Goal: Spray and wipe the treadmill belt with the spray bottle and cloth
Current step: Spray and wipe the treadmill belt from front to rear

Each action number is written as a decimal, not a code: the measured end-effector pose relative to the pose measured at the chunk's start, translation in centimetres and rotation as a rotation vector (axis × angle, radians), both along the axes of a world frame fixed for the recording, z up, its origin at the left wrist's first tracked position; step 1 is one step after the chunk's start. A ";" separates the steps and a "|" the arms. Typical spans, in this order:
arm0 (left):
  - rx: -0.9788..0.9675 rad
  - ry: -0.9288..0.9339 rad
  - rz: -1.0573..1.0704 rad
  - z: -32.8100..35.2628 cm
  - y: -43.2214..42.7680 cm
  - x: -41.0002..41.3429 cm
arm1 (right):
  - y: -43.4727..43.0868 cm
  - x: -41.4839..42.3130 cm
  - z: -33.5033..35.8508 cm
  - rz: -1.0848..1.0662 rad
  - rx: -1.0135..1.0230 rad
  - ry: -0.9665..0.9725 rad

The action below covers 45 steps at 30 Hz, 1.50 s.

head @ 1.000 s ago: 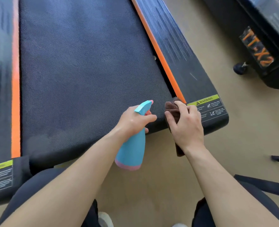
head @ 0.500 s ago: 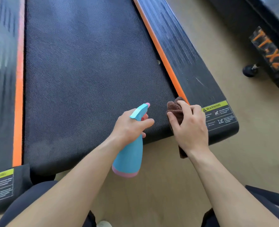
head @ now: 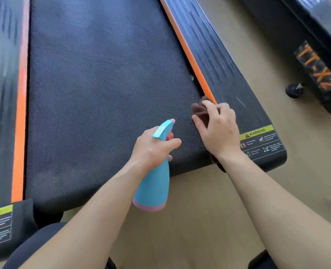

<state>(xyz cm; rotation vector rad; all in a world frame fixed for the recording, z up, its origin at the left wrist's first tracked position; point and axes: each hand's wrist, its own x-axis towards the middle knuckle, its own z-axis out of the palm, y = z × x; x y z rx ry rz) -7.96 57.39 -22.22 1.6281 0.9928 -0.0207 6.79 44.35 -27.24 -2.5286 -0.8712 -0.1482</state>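
Note:
The black treadmill belt (head: 102, 84) fills the middle of the head view, between two orange-edged side rails. My left hand (head: 153, 146) grips the neck of a light blue spray bottle (head: 153, 189) with a pink base, its nozzle pointing forward over the belt's near end. My right hand (head: 218, 131) holds a brown cloth (head: 199, 110) against the belt's right edge, beside the orange strip. Most of the cloth is hidden under the hand; a bit of it hangs below the wrist.
The right side rail (head: 228, 74) carries a yellow warning label (head: 257, 131); the left rail (head: 3, 94) has one too. Another black machine (head: 316, 55) with orange lettering stands at the right on the beige floor (head: 199, 220). My dark-clad knees show at the bottom.
My right hand has slid the cloth forward along the belt's right edge. The left hand with the bottle has stayed near the belt's end, and the view has shifted slightly.

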 end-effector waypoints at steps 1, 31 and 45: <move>0.014 0.005 0.007 0.0 0.3 -0.1 | 1.9 1.3 -0.4 0.029 -0.043 -0.043; -0.084 -0.159 0.040 1.5 3.2 -2.5 | 2.3 -2.5 -2.3 0.015 -0.308 -0.160; -0.065 -0.093 0.043 1.2 5.2 -4.6 | 8.3 -0.9 -2.6 0.041 -0.291 -0.104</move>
